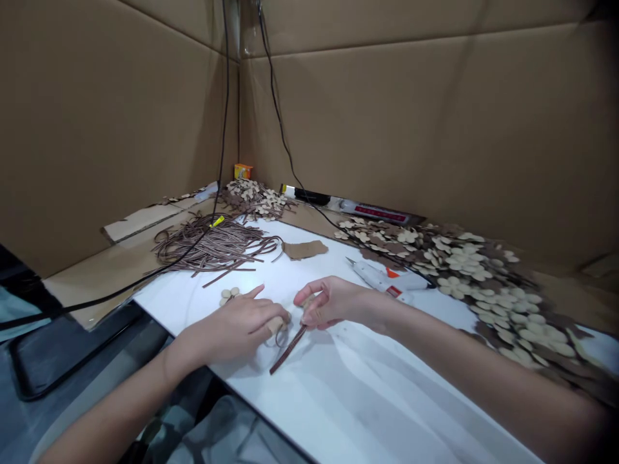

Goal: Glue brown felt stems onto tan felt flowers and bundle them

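Note:
My left hand [242, 321] rests on the white table [367, 393], its thumb and fingers pinched on a small beige flower-shaped cutout [276, 324], the index finger stretched out. My right hand [333, 301] is curled just to its right, fingers closed on the upper end of a brown strip [288, 350] that slants down to the left on the table. The two hands nearly touch. A second small beige cutout [229, 294] lies just beyond my left hand.
A heap of brown strips [213, 246] lies at the back left, with a black cable [145, 277] across it. Piles of beige and brown cutouts [483, 283] spread along the right. A white glue gun [387, 278] lies behind my right hand. Cardboard walls [411, 116] enclose the table.

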Demonstrator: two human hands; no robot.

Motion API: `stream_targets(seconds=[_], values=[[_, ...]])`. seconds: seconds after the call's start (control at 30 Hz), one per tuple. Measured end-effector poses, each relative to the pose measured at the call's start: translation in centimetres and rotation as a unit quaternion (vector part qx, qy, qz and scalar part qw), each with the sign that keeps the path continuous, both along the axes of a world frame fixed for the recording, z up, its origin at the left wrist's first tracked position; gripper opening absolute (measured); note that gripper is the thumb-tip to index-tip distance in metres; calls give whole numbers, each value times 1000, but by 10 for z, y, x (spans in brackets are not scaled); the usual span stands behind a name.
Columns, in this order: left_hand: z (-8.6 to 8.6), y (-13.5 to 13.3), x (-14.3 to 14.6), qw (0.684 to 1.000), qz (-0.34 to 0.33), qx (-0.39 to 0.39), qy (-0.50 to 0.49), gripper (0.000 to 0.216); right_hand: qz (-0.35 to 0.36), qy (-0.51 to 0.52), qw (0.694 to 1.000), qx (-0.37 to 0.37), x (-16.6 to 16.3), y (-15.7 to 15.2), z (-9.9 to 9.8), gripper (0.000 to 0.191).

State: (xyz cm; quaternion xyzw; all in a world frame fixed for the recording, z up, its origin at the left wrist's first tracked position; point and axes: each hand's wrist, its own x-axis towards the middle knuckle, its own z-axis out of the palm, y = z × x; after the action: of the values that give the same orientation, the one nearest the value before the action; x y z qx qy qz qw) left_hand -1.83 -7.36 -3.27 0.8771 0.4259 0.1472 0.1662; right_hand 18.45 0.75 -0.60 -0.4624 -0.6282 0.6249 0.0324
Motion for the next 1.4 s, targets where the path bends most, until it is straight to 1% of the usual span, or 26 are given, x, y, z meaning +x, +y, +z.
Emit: stream_targets(seconds=[0.1,0.2,0.33,0.53,0.67,0.73,0.97,1.03,1.17,1.3,1.4], values=[[9,7,-2,999,-18,-34,5,40,-2,2,1000,1,-1,2,-3,47],[13,12,-3,998,-29,-55,6,44,-13,4,1000,0,2,3,-5,48],[12,12,0,999,-16,-39,24,43,-24,14,1000,5,5,1,-7,48],[11,7,6,999,-8,-4,41,45,-17,30,999,6,-3,-3,-12,42],[12,7,7,998,-20,-3,54,42,-25,40,999,4,-6,-4,-15,40],[12,8,7,998,-16,-6,59,39,-27,48,998,3,-6,-3,-16,40],[6,6,8,997,65,-28,17,37,-18,76,997,26,-11,4,-23,41],[4,5,8,996,82,-39,2,34,-18,86,996,34,-12,6,-26,40],[1,7,7,992,111,-57,-19,23,-31,109,992,55,-16,7,-31,39],[-4,10,6,983,152,-86,-50,22,-46,119,990,61,-19,5,-30,37],[-8,12,5,977,167,-101,-82,22,-61,123,988,64,-21,3,-29,32]])
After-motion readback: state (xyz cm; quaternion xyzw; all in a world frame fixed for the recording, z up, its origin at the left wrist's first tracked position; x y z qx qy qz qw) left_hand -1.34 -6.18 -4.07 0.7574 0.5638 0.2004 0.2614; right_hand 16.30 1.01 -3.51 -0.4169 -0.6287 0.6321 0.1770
